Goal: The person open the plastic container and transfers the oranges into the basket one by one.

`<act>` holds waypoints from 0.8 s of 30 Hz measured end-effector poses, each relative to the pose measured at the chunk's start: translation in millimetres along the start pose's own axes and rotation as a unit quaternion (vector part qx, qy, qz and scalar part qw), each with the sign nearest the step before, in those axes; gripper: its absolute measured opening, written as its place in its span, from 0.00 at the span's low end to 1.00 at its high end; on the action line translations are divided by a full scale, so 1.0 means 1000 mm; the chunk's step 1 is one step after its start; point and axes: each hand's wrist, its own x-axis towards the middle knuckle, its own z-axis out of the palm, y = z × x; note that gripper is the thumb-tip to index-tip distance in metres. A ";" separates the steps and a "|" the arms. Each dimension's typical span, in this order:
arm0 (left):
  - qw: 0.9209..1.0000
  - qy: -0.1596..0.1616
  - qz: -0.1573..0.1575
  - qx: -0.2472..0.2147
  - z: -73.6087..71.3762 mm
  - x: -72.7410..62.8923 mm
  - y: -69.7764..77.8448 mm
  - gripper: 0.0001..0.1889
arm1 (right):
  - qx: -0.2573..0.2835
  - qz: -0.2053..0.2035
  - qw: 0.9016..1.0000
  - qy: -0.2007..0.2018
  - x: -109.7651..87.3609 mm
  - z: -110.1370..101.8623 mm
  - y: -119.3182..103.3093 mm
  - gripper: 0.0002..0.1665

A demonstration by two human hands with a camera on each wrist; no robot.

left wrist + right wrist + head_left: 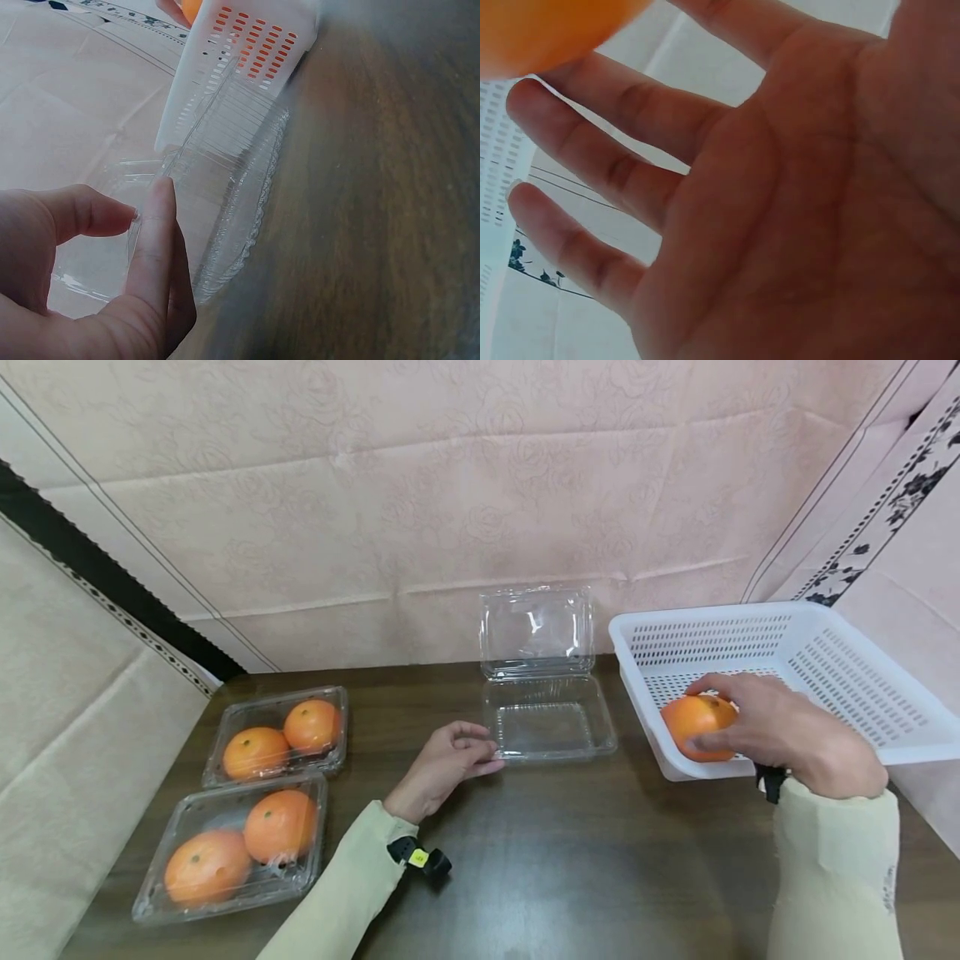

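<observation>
Right grip (787, 731) round orange (688, 720) — left grip (447, 764) on container (551, 731)

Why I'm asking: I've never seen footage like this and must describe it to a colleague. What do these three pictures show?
No machine here: you see a person's bare hands, the left hand and the right hand. The wide picture comes from a camera worn on the head, looking forward and down. The two close-ups come from cameras worn on the left and right wrists.

On the dark table are a far closed box and a near closed box, both clear, each showing two orange fruits. An open clear box and a white basket stand farther right.

The left hand pinches the open box's edge; the right holds an orange fruit at the basket's left end.
</observation>
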 end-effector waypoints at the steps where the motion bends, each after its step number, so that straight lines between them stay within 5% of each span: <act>1: 1.000 0.000 -0.001 -0.001 0.000 0.000 0.000 0.21 | 0.005 0.003 1.000 -0.006 0.001 0.000 0.000 0.37; 10: 1.000 0.000 -0.001 -0.013 0.001 0.002 0.001 0.21 | 0.019 0.029 0.998 -0.054 0.005 0.001 0.003 0.38; 24: 1.000 0.002 -0.003 -0.021 0.002 0.003 0.001 0.21 | 0.014 -0.024 1.000 -0.009 0.006 0.006 -0.012 0.29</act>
